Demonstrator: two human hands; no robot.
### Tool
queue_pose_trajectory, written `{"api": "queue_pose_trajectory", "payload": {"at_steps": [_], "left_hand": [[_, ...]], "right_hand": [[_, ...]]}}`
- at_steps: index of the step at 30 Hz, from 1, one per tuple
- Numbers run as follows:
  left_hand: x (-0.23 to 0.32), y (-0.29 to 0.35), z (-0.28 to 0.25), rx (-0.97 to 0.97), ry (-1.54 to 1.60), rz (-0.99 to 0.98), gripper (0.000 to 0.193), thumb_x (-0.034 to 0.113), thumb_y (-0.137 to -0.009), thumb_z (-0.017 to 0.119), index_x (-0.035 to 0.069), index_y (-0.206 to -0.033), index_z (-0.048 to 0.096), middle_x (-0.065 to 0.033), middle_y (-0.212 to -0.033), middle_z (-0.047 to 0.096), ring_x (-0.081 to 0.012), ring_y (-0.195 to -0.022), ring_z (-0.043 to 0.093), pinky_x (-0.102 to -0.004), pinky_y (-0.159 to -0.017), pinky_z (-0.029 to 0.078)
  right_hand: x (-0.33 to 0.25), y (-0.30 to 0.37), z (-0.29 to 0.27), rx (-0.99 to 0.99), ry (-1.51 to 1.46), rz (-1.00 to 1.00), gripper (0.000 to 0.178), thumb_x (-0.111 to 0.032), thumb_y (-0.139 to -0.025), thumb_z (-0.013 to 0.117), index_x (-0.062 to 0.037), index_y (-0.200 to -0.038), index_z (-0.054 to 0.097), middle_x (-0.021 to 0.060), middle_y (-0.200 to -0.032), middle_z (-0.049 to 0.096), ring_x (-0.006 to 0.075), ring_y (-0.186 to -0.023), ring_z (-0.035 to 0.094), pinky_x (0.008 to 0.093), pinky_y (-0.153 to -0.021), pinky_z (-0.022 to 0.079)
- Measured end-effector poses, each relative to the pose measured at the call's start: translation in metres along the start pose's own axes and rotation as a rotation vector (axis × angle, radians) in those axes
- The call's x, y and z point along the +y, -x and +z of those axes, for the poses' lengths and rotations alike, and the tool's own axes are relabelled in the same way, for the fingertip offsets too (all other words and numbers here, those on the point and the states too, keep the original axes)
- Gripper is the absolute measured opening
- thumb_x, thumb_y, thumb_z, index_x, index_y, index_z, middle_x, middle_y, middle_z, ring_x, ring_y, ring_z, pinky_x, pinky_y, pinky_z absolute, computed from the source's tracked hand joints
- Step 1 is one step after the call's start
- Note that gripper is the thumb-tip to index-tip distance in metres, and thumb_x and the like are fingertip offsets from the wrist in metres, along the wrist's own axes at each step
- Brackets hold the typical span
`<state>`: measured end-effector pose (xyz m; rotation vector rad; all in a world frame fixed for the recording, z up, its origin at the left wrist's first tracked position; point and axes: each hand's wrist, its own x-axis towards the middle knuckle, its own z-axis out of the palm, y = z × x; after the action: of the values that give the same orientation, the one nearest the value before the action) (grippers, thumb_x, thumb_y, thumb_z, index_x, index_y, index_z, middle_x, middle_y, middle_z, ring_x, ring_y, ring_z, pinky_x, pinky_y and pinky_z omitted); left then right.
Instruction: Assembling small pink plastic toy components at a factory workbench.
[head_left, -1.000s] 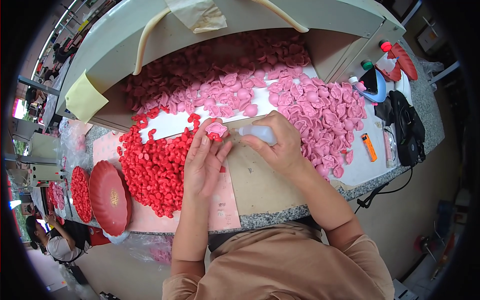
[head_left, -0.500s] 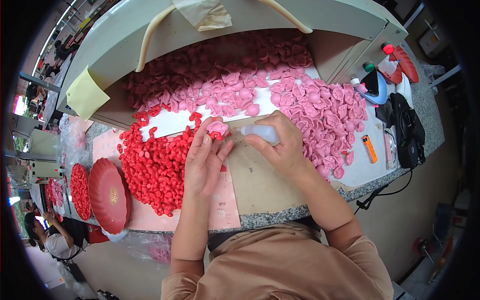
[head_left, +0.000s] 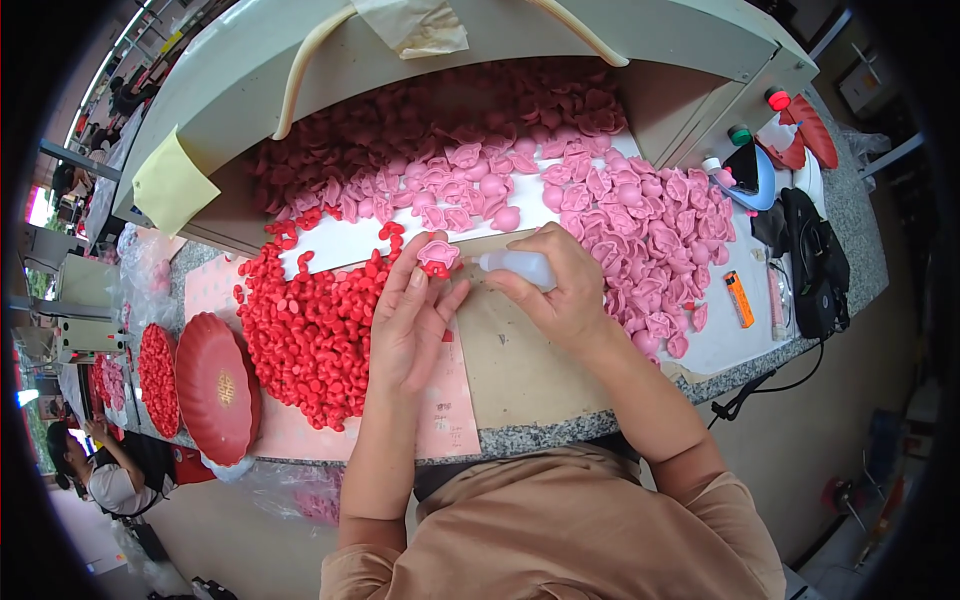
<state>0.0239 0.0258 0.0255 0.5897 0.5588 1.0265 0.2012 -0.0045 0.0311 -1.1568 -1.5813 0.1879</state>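
**Head view: glue bottle meeting pink piece at the bench**

Left hand (head_left: 410,320) is pinching a small pink moulded piece (head_left: 438,255) between its fingertips, just above the brown card (head_left: 520,360) on the bench. Right hand (head_left: 560,290) is gripping a small clear squeeze bottle (head_left: 515,266), nozzle pointing at the piece and touching it or nearly so. A heap of red pieces (head_left: 310,330) is lying to the left, a heap of pink pieces (head_left: 640,230) to the right. A red oval dish (head_left: 215,385) is sitting at the bench's left edge.

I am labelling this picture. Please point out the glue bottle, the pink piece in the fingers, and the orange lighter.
glue bottle (head_left: 520,267), head view, clear body.
pink piece (head_left: 438,255), head view, top face.
orange lighter (head_left: 739,298), head view, middle.
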Motion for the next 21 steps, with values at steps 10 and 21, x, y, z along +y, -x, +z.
{"api": "queue_pose_trajectory", "payload": {"at_steps": [10, 21], "left_hand": [[-0.0012, -0.0007, -0.0014, -0.002, -0.001, 0.01, 0.041, 0.014, -0.093, 0.047, 0.008, -0.132, 0.037, -0.0075, -0.135, 0.039, -0.0188, -0.115, 0.047, -0.0384, -0.097, 0.041], [-0.0024, -0.0011, -0.0019, 0.001, 0.022, 0.0, 0.041, 0.013, -0.092, 0.048, 0.008, -0.131, 0.038, -0.0079, -0.135, 0.04, -0.0199, -0.114, 0.048, -0.0384, -0.097, 0.041]], "right_hand": [[-0.0029, -0.0014, -0.0007, -0.025, -0.012, -0.024, 0.032, -0.021, -0.071, 0.075, -0.0039, -0.088, 0.054, 0.0104, -0.074, 0.057, 0.0226, -0.062, 0.056, 0.0304, -0.054, 0.043], [-0.0003, -0.0017, -0.0006, -0.024, -0.036, 0.002, 0.03, -0.021, -0.072, 0.074, -0.0035, -0.087, 0.054, 0.0101, -0.074, 0.057, 0.0218, -0.062, 0.057, 0.0302, -0.054, 0.043]]}}
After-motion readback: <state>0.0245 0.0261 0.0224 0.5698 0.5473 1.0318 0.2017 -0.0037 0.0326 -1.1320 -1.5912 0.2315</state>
